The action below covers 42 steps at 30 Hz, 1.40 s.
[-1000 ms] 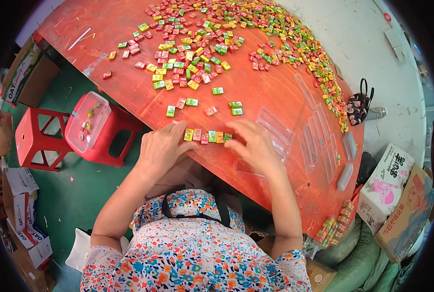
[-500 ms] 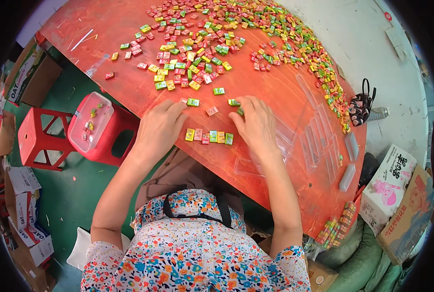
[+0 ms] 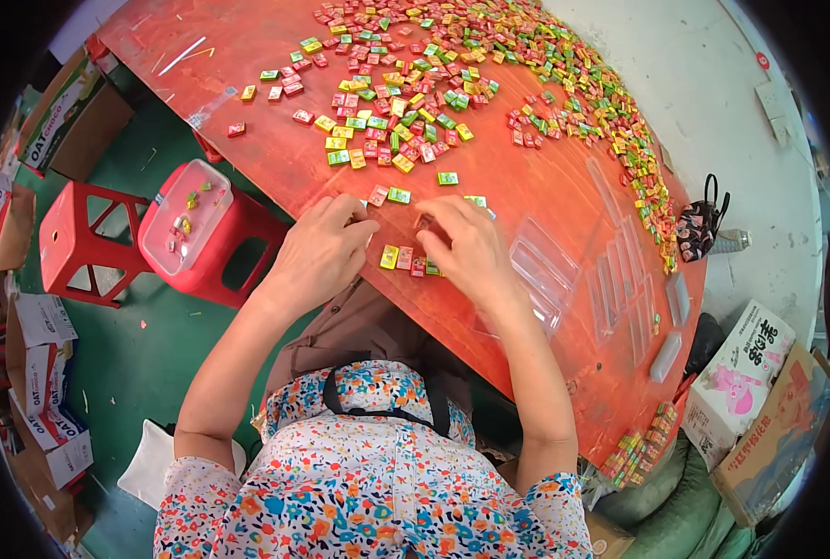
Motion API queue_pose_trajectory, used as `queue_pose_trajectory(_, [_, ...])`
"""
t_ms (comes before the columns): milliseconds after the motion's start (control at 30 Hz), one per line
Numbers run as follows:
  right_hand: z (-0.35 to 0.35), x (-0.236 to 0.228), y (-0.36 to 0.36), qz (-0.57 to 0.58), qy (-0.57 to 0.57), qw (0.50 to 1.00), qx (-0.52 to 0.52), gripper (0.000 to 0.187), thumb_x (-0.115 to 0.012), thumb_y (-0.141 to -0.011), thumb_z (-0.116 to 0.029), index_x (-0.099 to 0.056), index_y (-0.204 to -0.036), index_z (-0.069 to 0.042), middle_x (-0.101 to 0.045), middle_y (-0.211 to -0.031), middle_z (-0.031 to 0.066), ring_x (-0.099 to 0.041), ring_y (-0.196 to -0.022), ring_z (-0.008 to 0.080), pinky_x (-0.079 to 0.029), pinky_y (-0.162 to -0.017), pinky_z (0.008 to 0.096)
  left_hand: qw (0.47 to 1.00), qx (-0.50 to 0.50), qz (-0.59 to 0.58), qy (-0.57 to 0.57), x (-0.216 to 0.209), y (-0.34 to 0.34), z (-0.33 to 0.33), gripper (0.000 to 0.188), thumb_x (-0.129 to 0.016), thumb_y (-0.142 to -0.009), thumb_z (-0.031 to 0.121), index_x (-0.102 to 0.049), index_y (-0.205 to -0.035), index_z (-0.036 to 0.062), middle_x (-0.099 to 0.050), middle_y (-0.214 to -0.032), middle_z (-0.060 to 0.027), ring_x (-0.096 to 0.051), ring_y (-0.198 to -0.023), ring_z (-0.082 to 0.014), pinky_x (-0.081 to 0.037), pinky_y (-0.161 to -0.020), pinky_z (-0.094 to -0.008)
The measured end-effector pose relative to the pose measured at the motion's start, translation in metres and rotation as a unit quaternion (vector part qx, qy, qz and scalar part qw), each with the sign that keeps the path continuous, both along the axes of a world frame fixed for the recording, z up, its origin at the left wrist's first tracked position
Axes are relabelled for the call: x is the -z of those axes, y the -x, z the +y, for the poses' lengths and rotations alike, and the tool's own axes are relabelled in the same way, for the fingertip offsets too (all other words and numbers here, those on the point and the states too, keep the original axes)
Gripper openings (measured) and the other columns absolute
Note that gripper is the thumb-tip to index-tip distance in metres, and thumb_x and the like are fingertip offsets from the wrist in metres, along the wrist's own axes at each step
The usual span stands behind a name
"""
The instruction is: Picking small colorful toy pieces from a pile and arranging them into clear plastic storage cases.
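A short row of small candy-like boxes (image 3: 390, 257), yellow, red and green, lies near the table edge; my right hand partly covers its right end. My right hand (image 3: 476, 252) is just above that row, thumb and fingers curled round a small reddish box, mostly hidden by the fingers. My left hand (image 3: 322, 244) is left of the row, fingertips drawn together; whatever is in them is hidden. Just beyond the hands lie a pink-red box (image 3: 378, 196), a green box (image 3: 399, 196) and another green box (image 3: 448, 178). A green box (image 3: 476, 200) shows behind my right hand.
Many loose small boxes (image 3: 564, 70) cover the far side of the red table (image 3: 275, 168). Clear plastic trays (image 3: 541, 270) lie to the right, with packed boxes (image 3: 640, 447) at the right corner. A plastic tub (image 3: 189, 210) sits on a red stool at left.
Both hands have come nearer to me, toward the row. My right hand has left the green boxes and closed at the lone red box. The view has shifted slightly.
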State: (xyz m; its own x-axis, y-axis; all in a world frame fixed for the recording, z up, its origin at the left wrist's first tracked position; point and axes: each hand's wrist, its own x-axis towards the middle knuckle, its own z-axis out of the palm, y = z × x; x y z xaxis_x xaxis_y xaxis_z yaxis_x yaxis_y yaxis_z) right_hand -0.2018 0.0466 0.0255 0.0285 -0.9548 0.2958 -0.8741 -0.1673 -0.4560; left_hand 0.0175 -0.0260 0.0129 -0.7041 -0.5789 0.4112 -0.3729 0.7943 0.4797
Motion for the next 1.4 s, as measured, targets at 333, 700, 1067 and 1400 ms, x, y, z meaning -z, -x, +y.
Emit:
queue_pose_trajectory(333, [0.006, 0.002, -0.052, 0.030, 0.047, 0.992, -0.110, 0.034, -0.070, -0.077, -0.009, -0.065, -0.110, -0.006, -0.067, -0.108, 0.0096, -0.060, -0.105, 0.0286, -0.046, -0.091, 0.0431, 1.000, -0.018, 0.008, -0.024, 0.006, -0.008, -0.001, 0.024, -0.068, -0.082, 0.004, -0.068, -0.106, 0.0008, -0.058, -0.100, -0.0111, -0.061, -0.091, -0.0299, -0.051, -0.077, -0.0404])
queue_pose_trajectory(700, [0.047, -0.033, 0.025, -0.017, -0.178, 0.984, -0.006, 0.053, -0.079, -0.077, -0.021, -0.060, -0.123, -0.002, -0.060, -0.120, 0.0162, -0.061, -0.108, 0.0368, -0.050, -0.092, 0.0422, 0.996, 0.020, -0.066, -0.062, -0.010, -0.002, 0.025, 0.049, -0.077, -0.079, 0.021, -0.058, -0.119, 0.0001, -0.053, -0.107, -0.0134, -0.063, -0.092, -0.0316, -0.054, -0.075, -0.0416])
queue_pose_trajectory(1067, [0.049, -0.008, 0.008, 0.056, -0.093, 0.994, 0.001, 0.045, -0.079, -0.076, -0.023, -0.065, -0.116, -0.007, -0.061, -0.104, 0.0081, -0.062, -0.098, 0.0301, -0.051, -0.082, 0.0425, 0.990, -0.081, -0.116, 0.017, 0.004, 0.038, 0.044, 0.043, -0.079, -0.074, 0.040, -0.063, -0.095, 0.0060, -0.053, -0.094, -0.0078, -0.067, -0.081, -0.0267, -0.055, -0.052, -0.0376])
queue_pose_trajectory(1400, [0.051, -0.006, 0.009, 0.016, -0.083, 0.996, 0.014, 0.039, -0.076, -0.080, -0.023, -0.066, -0.114, -0.006, -0.061, -0.106, 0.0095, -0.062, -0.098, 0.0325, -0.051, -0.082, 0.0433, 0.994, -0.066, -0.088, -0.008, -0.002, 0.030, 0.042, 0.041, -0.077, -0.078, 0.034, -0.066, -0.105, 0.0062, -0.056, -0.097, -0.0083, -0.067, -0.081, -0.0290, -0.055, -0.057, -0.0395])
